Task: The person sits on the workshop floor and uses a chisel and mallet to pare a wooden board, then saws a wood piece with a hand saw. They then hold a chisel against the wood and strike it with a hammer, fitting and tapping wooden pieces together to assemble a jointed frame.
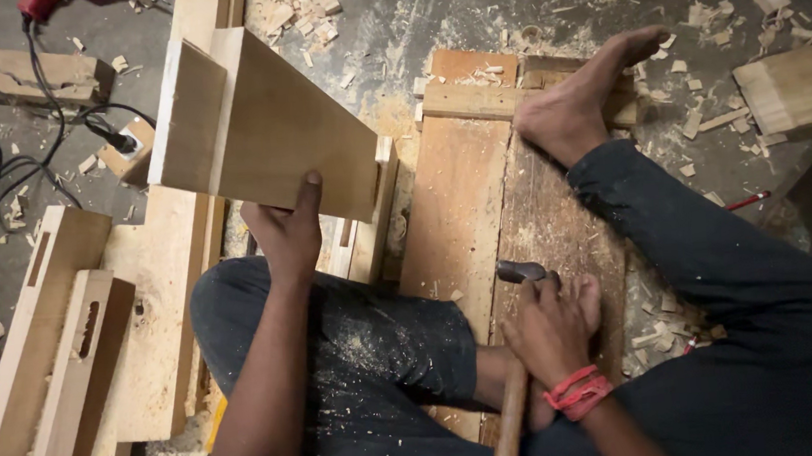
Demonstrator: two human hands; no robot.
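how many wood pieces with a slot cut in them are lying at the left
2: both at lower left beside the left knee, one slotted piece nearer the edge, the other slotted piece beside it. More may lie out of frame.

Wooden block point(259, 134) in left hand point(284, 231); hammer point(518, 362) in right hand point(553, 327), on floorboards point(460, 196).

The person sits on the floor point(468, 18) among wood shavings, legs in dark dusty trousers. The left hand point(289, 230) grips the lower edge of a wide wooden board point(268, 124), thumb up its face, holding it tilted off the ground. At four o'clock from it, the right hand point(553, 327), with a red band at the wrist, wraps around a hammer point(516, 343) near its dark metal head, resting on a worn plank point(508, 212). A bare foot point(581, 95) presses the plank's far end. Slotted timber pieces point(57, 362) lie at eight o'clock.
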